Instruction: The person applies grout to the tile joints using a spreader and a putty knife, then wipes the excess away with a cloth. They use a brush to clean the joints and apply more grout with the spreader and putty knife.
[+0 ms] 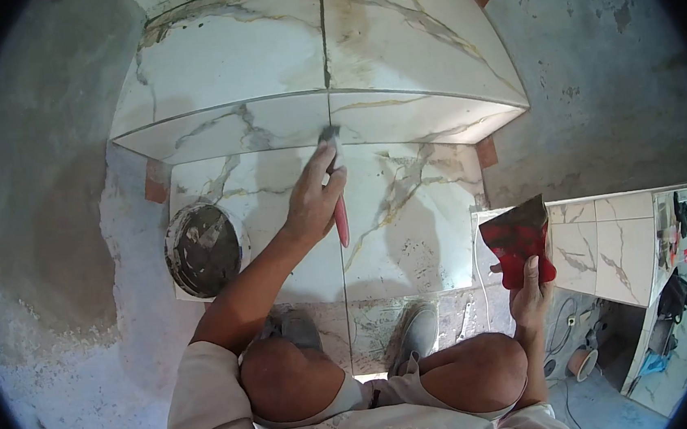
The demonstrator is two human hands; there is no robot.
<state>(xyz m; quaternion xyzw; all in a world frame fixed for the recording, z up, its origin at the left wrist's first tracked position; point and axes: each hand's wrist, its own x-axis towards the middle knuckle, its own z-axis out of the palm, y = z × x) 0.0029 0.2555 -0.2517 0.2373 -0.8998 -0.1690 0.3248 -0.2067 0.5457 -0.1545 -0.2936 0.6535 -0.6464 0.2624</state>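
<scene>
"As we look down from head height, what do we record at the left hand (313,197)?"

"We find it clamped on a slim brush (341,219) with a red handle. The fingers close near the bristle end, and the handle slants down past the palm. We place the bristles over the vertical joint in the riser (270,124), centrally between its two veined tiles; whether they press on it, we cannot tell."

"And the right hand (529,286)?"

"It is closed around the narrow lower end of a red spreader (522,252). We see the tool's wide end pointing up, its edge coated grey-brown, held well apart from the brush and out to the right of the lower step (453,258)."

"What do we note about the surroundings?"

"A round bucket (242,241) stands at the left side of the lower step, beside the left forearm, with grey material inside. Above the riser we see the upper step (239,52), split by a dark joint and stained along its back edge. Brick pieces (487,153) show at the ends of the riser. We also log a white cable (480,272), running down past the lower step's right edge."

"And the person?"

"Seated or squatting, we cannot tell which; both knees are bent, with grey shoes (418,335) below the lower step."
</scene>
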